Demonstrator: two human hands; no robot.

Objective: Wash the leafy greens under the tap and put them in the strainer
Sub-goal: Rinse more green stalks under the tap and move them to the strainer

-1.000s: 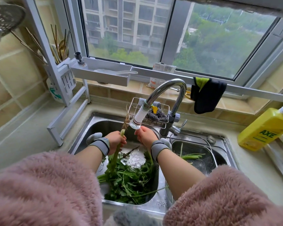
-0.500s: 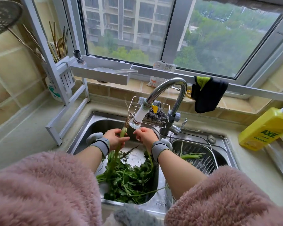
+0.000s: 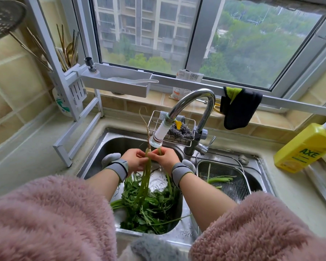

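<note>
My left hand (image 3: 135, 160) and my right hand (image 3: 165, 159) meet just below the tap's white spout (image 3: 159, 135), both gripping one bunch of leafy green stalks (image 3: 146, 178). Its pale roots stick up past the spout and its leaves hang down into the left sink basin (image 3: 105, 147). A heap of leafy greens (image 3: 149, 210) lies in that basin under my wrists. Water splashes onto the basin floor between my forearms. The metal mesh strainer (image 3: 233, 187) sits in the right basin with a few green stalks (image 3: 219, 179) lying in it.
A wire sponge caddy (image 3: 179, 135) with steel wool hangs behind the spout. A yellow detergent bottle (image 3: 307, 147) lies on the right counter. A dark cloth (image 3: 239, 108) hangs from the window rail. A white rack with chopsticks (image 3: 72, 87) stands at the back left.
My hands have drawn together under the spout and both now grip the same stalks. The bunch has been lifted, so its roots reach higher beside the tap.
</note>
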